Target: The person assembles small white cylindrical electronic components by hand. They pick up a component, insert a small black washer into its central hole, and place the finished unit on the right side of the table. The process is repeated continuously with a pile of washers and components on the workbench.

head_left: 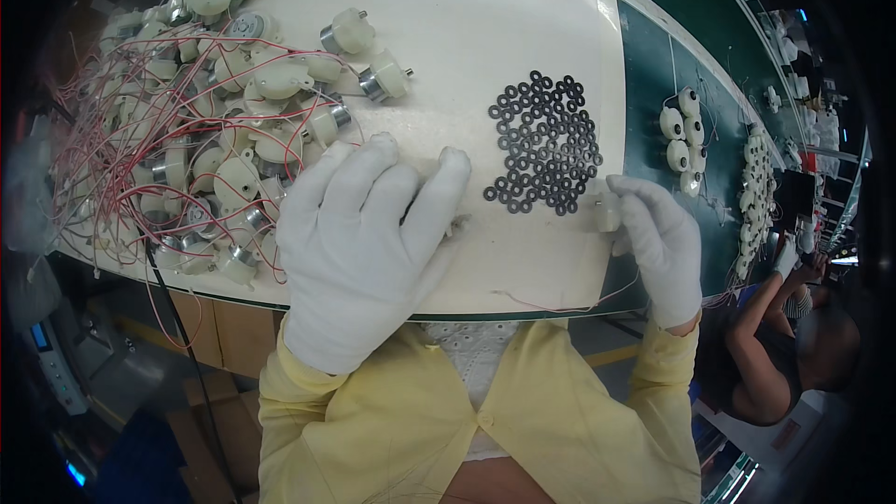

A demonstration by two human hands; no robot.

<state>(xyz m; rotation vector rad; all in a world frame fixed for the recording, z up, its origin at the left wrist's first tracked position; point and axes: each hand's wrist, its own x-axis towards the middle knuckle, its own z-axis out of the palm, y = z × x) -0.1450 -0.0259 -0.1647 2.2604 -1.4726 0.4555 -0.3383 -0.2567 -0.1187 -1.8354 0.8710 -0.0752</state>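
In the head view, a worker's white-gloved right hand (661, 243), right of center, pinches a small pale part (607, 214) beside clustered black rings (545, 143) on a white tabletop (448, 28). The gloved left hand (359, 233), left of center, lies near red-wired motors (235, 179); whether it grips anything cannot be told.

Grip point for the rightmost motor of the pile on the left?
I'd pinch that motor across its rounded pale housing, coming from the right: bare white tabletop lies there, while neighbouring motors and red wires crowd its left. Avoid the small shaft jutting from its right end.
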